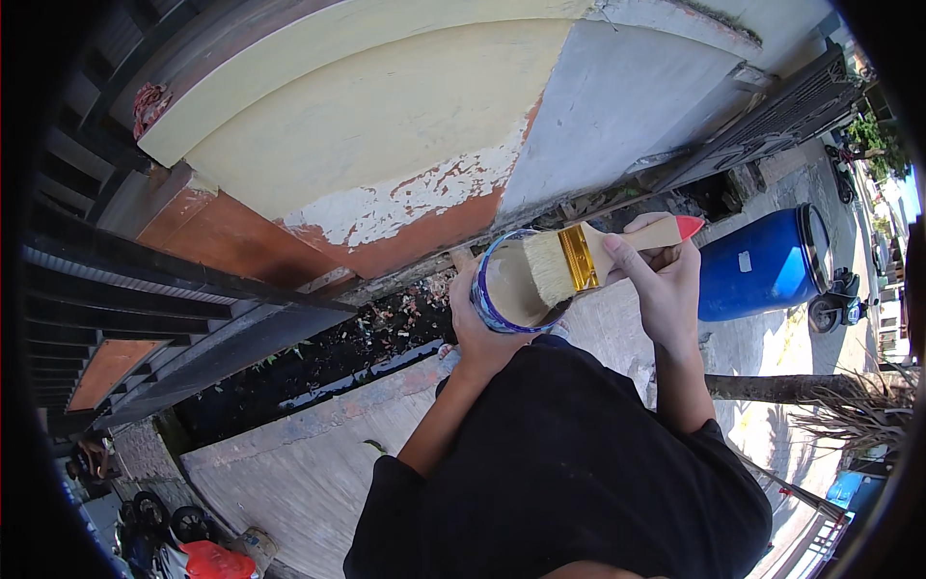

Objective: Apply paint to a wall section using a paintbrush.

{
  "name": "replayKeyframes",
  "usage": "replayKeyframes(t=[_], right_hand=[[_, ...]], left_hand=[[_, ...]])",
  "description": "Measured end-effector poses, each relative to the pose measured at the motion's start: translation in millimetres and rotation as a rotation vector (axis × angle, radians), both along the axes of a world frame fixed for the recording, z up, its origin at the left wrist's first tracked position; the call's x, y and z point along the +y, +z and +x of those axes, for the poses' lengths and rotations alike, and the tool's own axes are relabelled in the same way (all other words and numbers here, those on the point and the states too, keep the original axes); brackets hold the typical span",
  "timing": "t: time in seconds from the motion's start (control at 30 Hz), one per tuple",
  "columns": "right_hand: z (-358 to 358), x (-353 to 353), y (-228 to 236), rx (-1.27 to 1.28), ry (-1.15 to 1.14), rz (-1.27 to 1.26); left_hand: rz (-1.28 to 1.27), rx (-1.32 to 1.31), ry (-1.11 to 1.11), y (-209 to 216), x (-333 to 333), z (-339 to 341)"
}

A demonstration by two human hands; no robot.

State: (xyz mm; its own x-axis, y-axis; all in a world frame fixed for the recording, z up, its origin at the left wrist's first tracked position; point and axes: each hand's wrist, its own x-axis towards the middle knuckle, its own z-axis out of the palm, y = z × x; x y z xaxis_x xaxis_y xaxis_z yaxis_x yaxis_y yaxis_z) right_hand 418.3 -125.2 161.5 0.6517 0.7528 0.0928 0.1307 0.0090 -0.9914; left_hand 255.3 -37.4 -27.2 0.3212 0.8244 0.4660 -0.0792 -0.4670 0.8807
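Observation:
My left hand (475, 323) is wrapped round the side of a paint can (485, 305) with a blue and white rim. Cream-beige paint (515, 280) coats its inside. In my right hand (666, 275) is a wide paintbrush (582, 259) with a pale wooden handle, a red tip and a gold band. Its cream bristles lie at the can's right rim, over the opening. Ahead of both hands stands a low wall (386, 116), cream on its upper part, with peeling white and orange patches below and a grey-white section on the right.
A drainage ditch (338, 352) with dark water and litter runs between the wall and the concrete pavement (318, 434). On the right lies or stands a blue drum (757, 265), near a tree trunk (772, 388). A dark metal gate (145, 309) borders the left; motorcycles are parked lower left.

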Motion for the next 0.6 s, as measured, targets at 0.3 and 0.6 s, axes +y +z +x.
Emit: replayKeyframes(t=[0.3, 0.6], right_hand=[[-15, -2, 1, -0.360, 0.019, -0.105], [-26, 9, -1, -0.826, 0.119, -0.173]], left_hand=[[0.063, 0.081, -0.018, -1, -1, -1], [0.134, 0.110, -0.005, 3, 1, 2]])
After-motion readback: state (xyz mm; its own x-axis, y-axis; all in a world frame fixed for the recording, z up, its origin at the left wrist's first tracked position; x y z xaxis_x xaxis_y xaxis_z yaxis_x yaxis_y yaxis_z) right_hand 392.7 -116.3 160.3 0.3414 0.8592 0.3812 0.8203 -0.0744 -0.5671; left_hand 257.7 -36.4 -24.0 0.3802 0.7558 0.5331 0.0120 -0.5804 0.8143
